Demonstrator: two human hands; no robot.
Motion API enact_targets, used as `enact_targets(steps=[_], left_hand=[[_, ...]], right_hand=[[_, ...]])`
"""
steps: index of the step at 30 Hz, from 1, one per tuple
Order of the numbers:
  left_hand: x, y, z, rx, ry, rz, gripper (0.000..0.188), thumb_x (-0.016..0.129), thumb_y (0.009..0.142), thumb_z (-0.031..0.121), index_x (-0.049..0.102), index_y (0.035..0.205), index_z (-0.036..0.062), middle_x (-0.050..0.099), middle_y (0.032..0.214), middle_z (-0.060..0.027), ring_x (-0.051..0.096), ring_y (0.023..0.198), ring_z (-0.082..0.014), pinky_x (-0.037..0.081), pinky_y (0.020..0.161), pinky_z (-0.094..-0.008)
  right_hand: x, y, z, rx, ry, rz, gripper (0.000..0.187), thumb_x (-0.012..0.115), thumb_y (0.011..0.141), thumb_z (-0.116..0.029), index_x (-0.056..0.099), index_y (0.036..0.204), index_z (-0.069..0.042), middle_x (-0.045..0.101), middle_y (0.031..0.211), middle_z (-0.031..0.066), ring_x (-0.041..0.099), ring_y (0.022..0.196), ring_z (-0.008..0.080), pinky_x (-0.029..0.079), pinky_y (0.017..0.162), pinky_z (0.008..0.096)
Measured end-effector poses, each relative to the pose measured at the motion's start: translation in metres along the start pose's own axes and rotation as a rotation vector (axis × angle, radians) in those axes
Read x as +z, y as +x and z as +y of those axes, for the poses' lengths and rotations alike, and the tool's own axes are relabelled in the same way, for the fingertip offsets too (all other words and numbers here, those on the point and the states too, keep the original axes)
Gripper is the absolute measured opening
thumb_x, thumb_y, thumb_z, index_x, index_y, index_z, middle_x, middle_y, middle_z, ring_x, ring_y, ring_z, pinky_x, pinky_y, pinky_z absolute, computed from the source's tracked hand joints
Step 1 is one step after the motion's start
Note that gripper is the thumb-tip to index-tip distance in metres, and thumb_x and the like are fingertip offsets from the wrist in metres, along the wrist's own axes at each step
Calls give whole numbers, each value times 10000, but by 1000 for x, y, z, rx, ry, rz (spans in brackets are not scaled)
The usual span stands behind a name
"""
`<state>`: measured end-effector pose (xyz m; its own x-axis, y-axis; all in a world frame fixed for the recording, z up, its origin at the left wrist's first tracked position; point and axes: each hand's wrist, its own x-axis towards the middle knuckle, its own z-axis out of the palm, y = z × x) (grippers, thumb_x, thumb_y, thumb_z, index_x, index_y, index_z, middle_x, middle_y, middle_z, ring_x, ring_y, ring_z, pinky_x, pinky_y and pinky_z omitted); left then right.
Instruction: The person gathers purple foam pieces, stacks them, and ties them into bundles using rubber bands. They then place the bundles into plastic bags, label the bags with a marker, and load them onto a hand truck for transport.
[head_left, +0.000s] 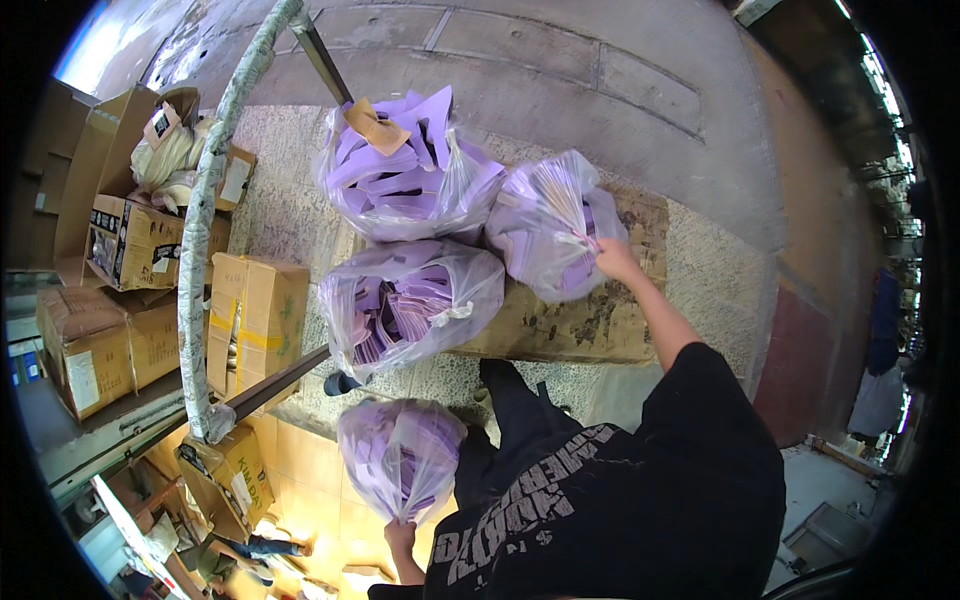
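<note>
My right hand point(618, 261) is closed on the gathered neck of a clear plastic bag point(552, 215) filled with purple pieces, at the right end of a group of bags. Low in the picture, my left hand point(400, 536) grips the twisted top of another clear bag point(402, 450), also holding purple pieces, beside my dark-trousered legs. Two more such bags are next to the right-hand one: a wide-mouthed bag point(400, 195) with large purple sheets and a tan scrap point(377, 127) on top, and a bag point(410, 310) of stacked purple pieces below it.
Flattened brown cardboard point(570, 325) lies beneath the bags on the speckled floor. To the left, a wrapped curved rail point(210, 190) and a metal bar point(285, 380) stand before several cardboard boxes point(255, 310). Another person point(225, 560) is far down at the lower left.
</note>
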<state>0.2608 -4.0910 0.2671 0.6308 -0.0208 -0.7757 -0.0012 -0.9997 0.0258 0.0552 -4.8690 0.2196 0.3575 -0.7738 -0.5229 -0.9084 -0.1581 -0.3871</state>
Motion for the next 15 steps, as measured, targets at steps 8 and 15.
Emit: enact_targets(steps=[8, 15], left_hand=[[-12, 1, 92, 211, 118, -50, 397, 687, 732, 228, 740, 1065, 20, 726, 956, -280, 702, 923, -465, 556, 849, -516], [-20, -9, 118, 270, 204, -149, 374, 702, 771, 226, 754, 1108, 72, 739, 939, -250, 714, 919, -438, 558, 857, -500]], right_hand=[[17, 76, -31, -35, -299, 99, 444, 605, 852, -174, 626, 1290, -98, 660, 1282, 172, 646, 1168, 391, 530, 959, 486], [10, 41, -35, -66, -248, 159, 544, 654, 873, -237, 551, 1378, -65, 571, 1393, 165, 616, 1236, 382, 517, 1022, 489]])
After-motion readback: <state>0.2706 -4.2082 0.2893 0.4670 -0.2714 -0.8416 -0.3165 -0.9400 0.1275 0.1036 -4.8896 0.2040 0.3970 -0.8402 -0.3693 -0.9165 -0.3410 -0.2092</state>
